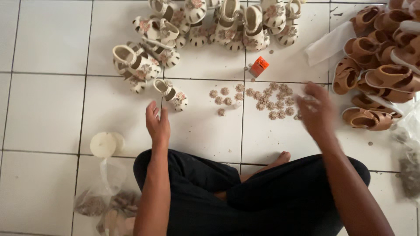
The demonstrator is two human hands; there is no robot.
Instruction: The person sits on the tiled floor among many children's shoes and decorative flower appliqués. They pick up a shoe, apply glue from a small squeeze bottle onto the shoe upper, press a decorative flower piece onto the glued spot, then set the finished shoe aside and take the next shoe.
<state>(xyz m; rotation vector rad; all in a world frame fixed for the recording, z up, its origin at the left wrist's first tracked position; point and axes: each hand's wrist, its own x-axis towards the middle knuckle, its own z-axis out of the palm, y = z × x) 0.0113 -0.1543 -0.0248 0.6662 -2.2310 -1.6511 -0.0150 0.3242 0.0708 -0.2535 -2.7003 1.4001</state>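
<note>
I sit cross-legged on a white tiled floor (pixel 48 39). My left hand (pixel 158 123) hovers open above the tiles, empty, just below a single small cream sandal (pixel 171 94) with a flower trim. My right hand (pixel 316 109) is blurred, fingers spread, reaching toward a scatter of several small flower-shaped trims (pixel 262 98) on the floor. I cannot see anything held in it. A small orange box (pixel 258 66) lies just above the trims.
A pile of cream flowered sandals (pixel 205 26) fills the top centre. Tan sandals (pixel 380 65) are heaped at the right, beside white paper. A pale round lid (pixel 104 144) and clear plastic bags (pixel 105 199) lie at my left knee; another bag (pixel 409 166) at right.
</note>
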